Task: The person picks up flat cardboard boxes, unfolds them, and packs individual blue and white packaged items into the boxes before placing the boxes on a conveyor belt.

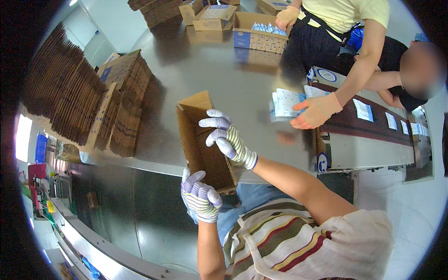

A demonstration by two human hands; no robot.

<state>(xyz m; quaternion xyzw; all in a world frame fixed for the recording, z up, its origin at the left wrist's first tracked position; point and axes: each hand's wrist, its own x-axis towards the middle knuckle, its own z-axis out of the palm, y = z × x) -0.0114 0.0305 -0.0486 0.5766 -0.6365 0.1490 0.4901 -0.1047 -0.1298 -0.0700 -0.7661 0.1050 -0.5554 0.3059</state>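
Note:
An open cardboard box (218, 170) lies in front of me at the table's near edge, its brown inside showing and nothing visible in it. My left hand (201, 196), in a white glove with purple fingertips and yellow-green stripes, grips the box's near left corner with bent fingers. In a matching glove, my right hand (231, 140) reaches across the right wall. Its fingers are curved and spread above the box's inside, holding nothing; whether they touch the cardboard is unclear.
Flattened cartons (65, 88) stand stacked at left. A co-worker's orange-gloved hand (319, 111) holds pale printed packets (289, 102) beside a conveyor (378, 123) carrying more packets. Farther back, a carton (259, 42) holds upright packets. Another person leans in at right. The table (200, 60) is metal.

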